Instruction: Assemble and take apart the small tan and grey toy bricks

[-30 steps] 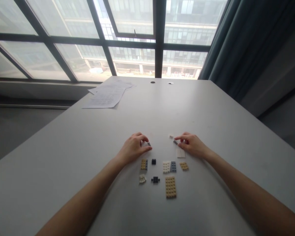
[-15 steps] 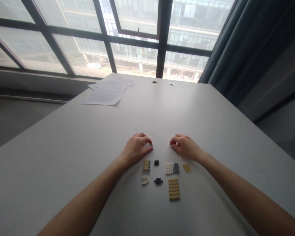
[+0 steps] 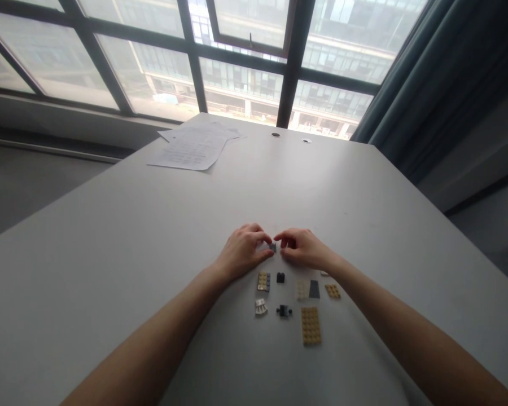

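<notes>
My left hand (image 3: 249, 248) pinches a small grey toy brick (image 3: 273, 247) between thumb and forefinger, just above the table. Close by on the right, my right hand (image 3: 300, 247) has its thumb and forefinger apart, with nothing visible between them. Nearer to me lie a tan and grey plate piece (image 3: 263, 281), a small black brick (image 3: 280, 277), a white plate (image 3: 302, 290), a dark grey plate (image 3: 314, 289) and a small tan plate (image 3: 332, 291). A white piece (image 3: 324, 273) is partly covered by my right wrist.
Closest to me are a white slotted piece (image 3: 261, 307), a black piece with side pins (image 3: 284, 310) and a large tan plate (image 3: 311, 326). Printed papers (image 3: 190, 149) lie on the white table (image 3: 110, 225) at the far left. Windows and a dark curtain (image 3: 406, 96) stand beyond.
My right hand has moved left, close to my left hand, and its fingers have parted. The grey brick in my left hand shows more clearly. The whole view has shifted slightly.
</notes>
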A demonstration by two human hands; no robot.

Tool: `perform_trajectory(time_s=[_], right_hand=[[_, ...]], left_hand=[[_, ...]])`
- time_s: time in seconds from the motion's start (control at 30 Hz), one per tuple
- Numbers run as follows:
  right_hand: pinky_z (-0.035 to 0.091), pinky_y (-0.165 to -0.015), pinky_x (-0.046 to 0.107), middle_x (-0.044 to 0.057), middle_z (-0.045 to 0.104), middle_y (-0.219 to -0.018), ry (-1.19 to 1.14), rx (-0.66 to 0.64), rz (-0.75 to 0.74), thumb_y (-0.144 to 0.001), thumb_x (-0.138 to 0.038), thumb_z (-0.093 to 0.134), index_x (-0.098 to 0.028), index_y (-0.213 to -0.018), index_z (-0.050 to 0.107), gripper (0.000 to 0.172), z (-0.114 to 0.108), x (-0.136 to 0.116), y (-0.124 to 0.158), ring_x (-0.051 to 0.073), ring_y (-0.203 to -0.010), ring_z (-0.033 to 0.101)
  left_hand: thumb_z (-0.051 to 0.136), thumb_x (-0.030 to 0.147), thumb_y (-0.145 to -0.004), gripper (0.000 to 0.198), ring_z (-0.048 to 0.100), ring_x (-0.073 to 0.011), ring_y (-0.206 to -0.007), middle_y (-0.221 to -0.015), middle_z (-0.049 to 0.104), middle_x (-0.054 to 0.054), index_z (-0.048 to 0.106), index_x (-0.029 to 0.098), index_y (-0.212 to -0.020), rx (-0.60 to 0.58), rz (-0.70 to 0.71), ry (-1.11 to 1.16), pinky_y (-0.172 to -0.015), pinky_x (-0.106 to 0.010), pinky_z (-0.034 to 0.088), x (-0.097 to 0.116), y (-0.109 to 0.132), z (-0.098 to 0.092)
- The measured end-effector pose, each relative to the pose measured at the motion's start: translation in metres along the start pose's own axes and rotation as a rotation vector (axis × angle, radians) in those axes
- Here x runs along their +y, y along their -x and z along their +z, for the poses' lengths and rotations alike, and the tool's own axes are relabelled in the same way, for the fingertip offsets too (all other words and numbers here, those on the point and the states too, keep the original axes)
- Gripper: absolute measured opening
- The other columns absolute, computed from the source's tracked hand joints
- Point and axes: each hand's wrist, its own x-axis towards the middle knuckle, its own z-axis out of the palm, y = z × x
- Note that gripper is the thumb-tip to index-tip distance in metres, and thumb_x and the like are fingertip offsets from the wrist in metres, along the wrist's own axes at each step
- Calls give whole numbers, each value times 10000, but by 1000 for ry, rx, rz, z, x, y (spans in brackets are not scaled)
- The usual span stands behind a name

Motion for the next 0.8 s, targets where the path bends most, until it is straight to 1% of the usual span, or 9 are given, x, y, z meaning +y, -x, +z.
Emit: perform_trajectory(time_s=[0.07, 0.3, 0.5, 0.57, 0.67, 0.73, 0.8], right_hand=[[442, -659, 223, -9, 673, -780, -22, -15, -24, -741, -125, 600, -212, -981, 706, 277, -1, 2, 1, 126, -695, 595], [417, -636, 229, -11, 655, -734, -2, 70, -27, -757, -155, 645, -202, -899, 713, 164, 7, -2, -2, 120, -661, 573], [423, -652, 232, -1, 648, -744, -13, 84, -29, -764, -162, 665, -190, -905, 719, 154, 11, -1, 1, 121, -674, 572], [430, -654, 234, 3, 646, -766, -22, 85, -32, -762, -169, 673, -190, -934, 718, 180, 10, -1, 2, 119, -672, 571], [449, -653, 236, 6, 649, -814, -71, 130, -29, -769, -198, 677, -199, -1020, 699, 252, 1, 3, 4, 108, -645, 560], [463, -655, 242, 14, 657, -837, -93, 220, 1, -789, -234, 664, -199, -1050, 686, 265, -13, 14, 9, 108, -636, 557], [475, -655, 253, 27, 664, -855, -62, 328, 80, -806, -267, 643, -190, -1044, 686, 254, -29, 31, 17, 114, -633, 561]], left_hand=[[658, 323, -772, 146, 561, -218, -931, -945, 628, -27, 717, 263, -892, -1, -3, -1, -863, -357, 439, 1, 0, -1], [645, 308, -791, 146, 563, -221, -946, -946, 638, -36, 721, 252, -903, 3, 14, 0, -851, -348, 446, 1, 1, 0], [647, 331, -796, 144, 565, -213, -934, -937, 639, -27, 725, 260, -894, 3, 17, 4, -870, -348, 440, -1, 1, 1], [650, 331, -791, 149, 564, -213, -936, -939, 638, -27, 724, 262, -901, -1, 11, 9, -871, -347, 440, -1, 1, 0], [670, 337, -768, 204, 566, -213, -919, -930, 635, -28, 709, 259, -952, -4, -2, 16, -861, -347, 443, 0, 1, -2], [684, 350, -753, 247, 568, -210, -898, -910, 632, -26, 695, 249, -979, 1, -9, 25, -846, -342, 448, 0, 0, -2], [682, 367, -755, 260, 571, -206, -884, -891, 631, -23, 687, 240, -981, 9, -14, 39, -838, -336, 449, -1, 0, -2]])
